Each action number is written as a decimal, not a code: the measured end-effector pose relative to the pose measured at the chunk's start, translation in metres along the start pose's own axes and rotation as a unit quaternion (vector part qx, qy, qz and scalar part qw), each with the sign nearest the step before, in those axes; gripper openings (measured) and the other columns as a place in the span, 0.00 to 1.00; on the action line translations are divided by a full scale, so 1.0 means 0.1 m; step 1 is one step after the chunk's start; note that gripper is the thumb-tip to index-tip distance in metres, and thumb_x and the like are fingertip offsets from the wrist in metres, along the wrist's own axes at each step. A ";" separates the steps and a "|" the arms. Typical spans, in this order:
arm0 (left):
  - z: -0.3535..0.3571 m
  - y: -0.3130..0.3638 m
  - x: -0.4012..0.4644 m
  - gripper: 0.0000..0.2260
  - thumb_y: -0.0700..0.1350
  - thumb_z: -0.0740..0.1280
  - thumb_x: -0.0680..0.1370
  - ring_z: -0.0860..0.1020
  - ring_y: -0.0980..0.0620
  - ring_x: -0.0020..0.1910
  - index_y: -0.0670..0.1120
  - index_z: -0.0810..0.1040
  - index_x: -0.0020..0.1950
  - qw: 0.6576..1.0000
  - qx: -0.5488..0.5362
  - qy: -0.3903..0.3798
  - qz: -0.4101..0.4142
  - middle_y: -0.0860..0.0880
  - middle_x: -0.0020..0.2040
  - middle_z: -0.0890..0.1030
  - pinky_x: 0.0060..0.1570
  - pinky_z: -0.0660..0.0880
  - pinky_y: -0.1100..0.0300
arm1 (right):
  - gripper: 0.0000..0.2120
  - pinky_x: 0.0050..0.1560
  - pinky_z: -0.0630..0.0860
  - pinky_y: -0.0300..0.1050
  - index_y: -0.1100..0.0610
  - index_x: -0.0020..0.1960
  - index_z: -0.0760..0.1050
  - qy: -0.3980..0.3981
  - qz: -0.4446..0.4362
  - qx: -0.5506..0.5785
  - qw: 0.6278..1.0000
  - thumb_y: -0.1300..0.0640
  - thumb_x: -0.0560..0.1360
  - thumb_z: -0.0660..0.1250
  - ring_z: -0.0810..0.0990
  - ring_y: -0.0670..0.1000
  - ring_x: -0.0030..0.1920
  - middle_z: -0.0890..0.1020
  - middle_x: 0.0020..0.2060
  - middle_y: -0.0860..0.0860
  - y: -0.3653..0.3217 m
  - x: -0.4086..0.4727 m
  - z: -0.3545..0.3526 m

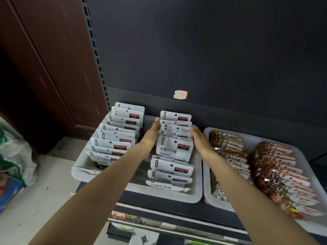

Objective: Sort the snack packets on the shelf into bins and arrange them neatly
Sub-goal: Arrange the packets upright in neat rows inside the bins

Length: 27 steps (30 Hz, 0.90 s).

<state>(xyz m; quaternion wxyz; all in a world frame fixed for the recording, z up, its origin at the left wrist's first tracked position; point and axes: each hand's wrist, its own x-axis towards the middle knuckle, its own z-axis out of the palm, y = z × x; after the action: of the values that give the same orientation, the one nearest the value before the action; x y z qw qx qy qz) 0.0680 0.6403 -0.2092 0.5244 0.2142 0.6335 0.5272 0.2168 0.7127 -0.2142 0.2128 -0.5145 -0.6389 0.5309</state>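
Presently, a row of upright white snack packets with red brand labels (pixel 174 131) is pressed between two flat palms: the left hand (pixel 151 133) is laid with straight fingers against the row's left edge, and the right hand (pixel 199 137) is set likewise against its right edge, so nothing is gripped and both hands are held open. This row is stood in the right half of a translucent white plastic bin (pixel 198 181), with further packets of the same kind leaned toward the front wall of the bin. A second row of white packets (pixel 116 137) is filed along the bin's left half, apart from the hands. Just beside it to the right, a second translucent white bin (pixel 207 174) is filled with two rows of orange-and-white snack packets (pixel 283 170). Both bins are set on a dark shelf (pixel 159 200) before a dark grey back panel (pixel 212 50), on which a small red-edged sticker (pixel 180 94) is stuck. A brown wooden door (pixel 44 59) is seen at the left.
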 end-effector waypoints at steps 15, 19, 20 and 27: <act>0.02 -0.12 0.02 0.19 0.59 0.54 0.80 0.81 0.48 0.54 0.52 0.76 0.63 0.993 -0.090 -0.040 0.064 0.48 0.53 0.83 0.56 0.77 0.49 | 0.15 0.55 0.73 0.35 0.45 0.61 0.73 0.071 -0.051 0.135 0.987 0.43 0.80 0.53 0.77 0.38 0.54 0.79 0.53 0.38 0.16 -0.13 0.05; -0.04 -0.20 -0.08 0.20 0.61 0.52 0.80 0.77 0.49 0.59 0.54 0.75 0.64 0.999 0.022 0.028 0.035 0.50 0.58 0.81 0.62 0.70 0.51 | 0.24 0.46 0.70 0.44 0.60 0.48 0.77 0.069 -0.035 -0.066 0.995 0.43 0.81 0.51 0.77 0.50 0.42 0.80 0.41 0.53 0.13 -0.20 0.00; -0.06 -0.20 -0.10 0.21 0.61 0.51 0.80 0.73 0.48 0.63 0.54 0.72 0.67 0.997 0.058 0.038 0.030 0.48 0.64 0.76 0.66 0.66 0.51 | 0.26 0.42 0.70 0.46 0.63 0.42 0.76 0.068 -0.036 -0.099 0.992 0.43 0.81 0.51 0.76 0.53 0.39 0.78 0.36 0.56 0.12 -0.19 -0.02; -0.07 -0.10 -0.30 0.18 0.51 0.55 0.82 0.67 0.50 0.67 0.52 0.64 0.73 0.987 0.151 0.017 0.060 0.48 0.70 0.70 0.60 0.60 0.60 | 0.13 0.53 0.68 0.39 0.58 0.61 0.74 0.040 -0.061 -0.133 0.988 0.53 0.80 0.60 0.75 0.47 0.55 0.78 0.56 0.51 0.05 -0.18 -0.01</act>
<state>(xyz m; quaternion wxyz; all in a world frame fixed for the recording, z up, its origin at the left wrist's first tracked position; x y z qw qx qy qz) 0.0757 0.6091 -0.2054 0.4428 0.3199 0.7006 0.4591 0.2264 0.6968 -0.2135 0.1994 -0.5190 -0.7250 0.4064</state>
